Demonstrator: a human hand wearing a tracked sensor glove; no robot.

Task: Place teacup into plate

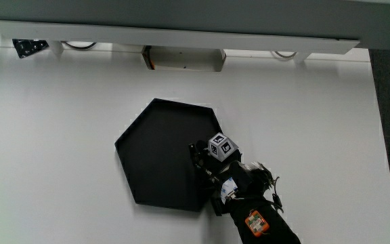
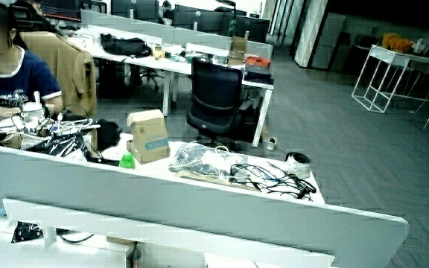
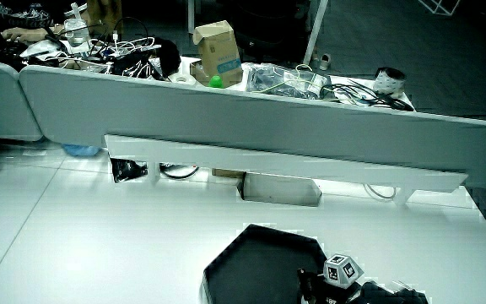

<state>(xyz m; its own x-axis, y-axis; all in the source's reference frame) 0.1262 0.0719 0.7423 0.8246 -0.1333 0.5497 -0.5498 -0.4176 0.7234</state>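
Gloved hand [image 1: 212,163] comes in from the person's edge of the tabletop [image 1: 59,135], forearm [image 1: 259,220] trailing back with an orange tag strapped on; the patterned cube [image 1: 222,147] on its back is the clearest thing on it. It sits over the corner of the black plate [image 1: 158,159] nearest the person, fingers reaching inward over the rim; honestly can't tell if they're spread, curled or pinching something, black glove on a black plate just swallows everything.

Same story for the teacup; I can't make it out in any view. It could be tucked under the hand, but that's a guess, nothing shows it.

What could go wrong, as I see it: if a cup is under there, it would be close to the rim; let go with the base half on that raised lip and it tips or slides back onto the tabletop; the plate looks light, so a nudge from the wrist could shove it too.

Shapes and stuff: plate is a flat hexagon, matte black, low upturned rim; tabletop is smooth plain white; a side view [image 3: 264,266] shows the same hexagon, with the cube [image 3: 342,271] above its near corner.
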